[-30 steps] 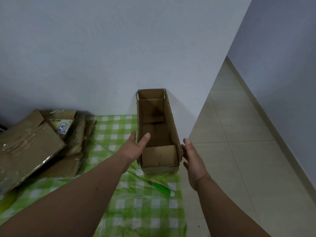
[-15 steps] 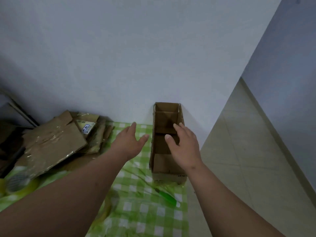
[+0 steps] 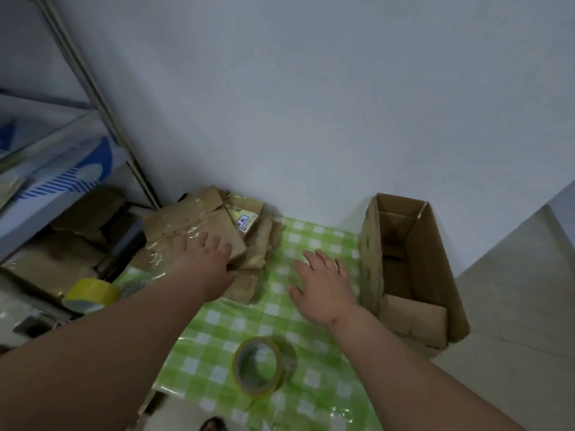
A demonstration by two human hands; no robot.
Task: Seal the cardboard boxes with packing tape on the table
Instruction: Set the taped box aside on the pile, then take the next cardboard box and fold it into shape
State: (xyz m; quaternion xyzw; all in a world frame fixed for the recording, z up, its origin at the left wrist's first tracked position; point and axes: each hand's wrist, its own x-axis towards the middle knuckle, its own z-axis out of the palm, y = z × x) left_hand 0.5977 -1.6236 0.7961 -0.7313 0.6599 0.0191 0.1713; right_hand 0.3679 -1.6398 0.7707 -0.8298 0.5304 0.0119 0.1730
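Overhead: green-checked tablecloth (image 3: pixel 217 346), white wall (image 3: pixel 311 104), tiled floor (image 3: pixel 513 290).

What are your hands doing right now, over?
Left hand open, on flattened cardboard stack. Right hand open above the tablecloth. Open box unsealed. Tape roll untouched, nothing blocking.

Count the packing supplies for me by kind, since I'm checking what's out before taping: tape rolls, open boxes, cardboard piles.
Tape rolls: 2, a clear roll on the tablecloth and a yellow roll at the left edge.
Open boxes: 1, the box at the right.
Cardboard piles: 1, the pile under the left hand.
Total: 4
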